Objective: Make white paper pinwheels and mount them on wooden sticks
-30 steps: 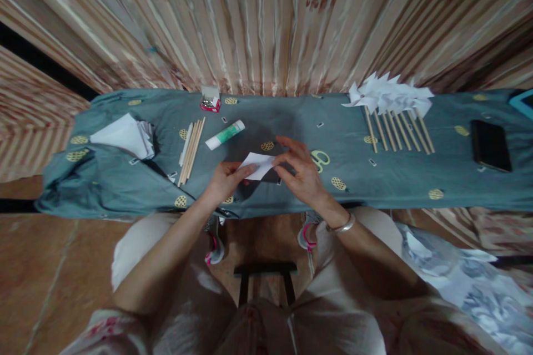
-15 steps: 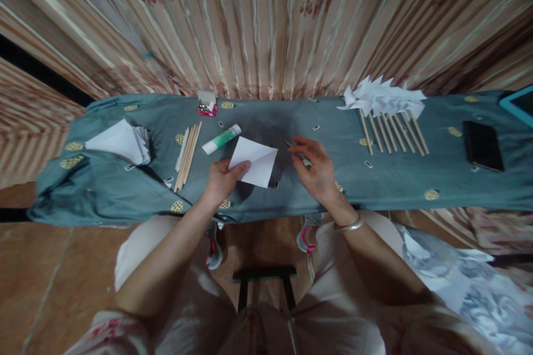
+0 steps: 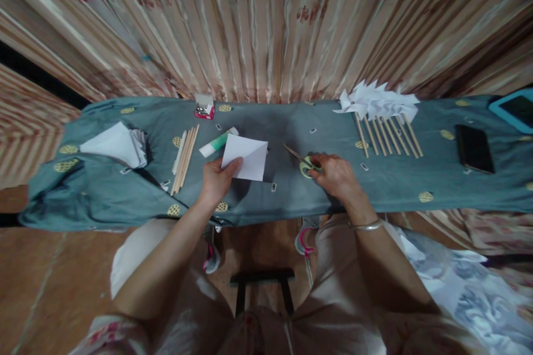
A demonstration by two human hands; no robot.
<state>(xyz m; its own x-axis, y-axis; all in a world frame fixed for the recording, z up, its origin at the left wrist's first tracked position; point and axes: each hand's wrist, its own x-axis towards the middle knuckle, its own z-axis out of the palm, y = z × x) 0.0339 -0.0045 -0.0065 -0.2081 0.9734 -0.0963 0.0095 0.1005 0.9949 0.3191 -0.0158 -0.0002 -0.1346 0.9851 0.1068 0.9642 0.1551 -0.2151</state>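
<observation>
A square sheet of white paper (image 3: 252, 158) with a diagonal crease is pinched at its left edge by my left hand (image 3: 219, 177), thumb on top. My right hand (image 3: 335, 175) has its fingers closed on the handles of a pair of scissors (image 3: 307, 166). The scissors have pale green handles, and their blades point to the upper left, toward the paper but apart from it. Just behind the paper lies a green and white glue stick (image 3: 216, 143), partly covered by the sheet.
Wooden sticks (image 3: 186, 160) and a small red box (image 3: 204, 108) of metal pins lie left. Further left is a stack of folded paper (image 3: 112, 144). At right are paper pinwheels (image 3: 378, 101) on sticks, a black phone (image 3: 474, 148) and a blue-framed device (image 3: 514, 111).
My right hand has moved right and slightly down, and the scissors now show more fully, farther from the paper. My left hand and the paper have shifted slightly left in the picture.
</observation>
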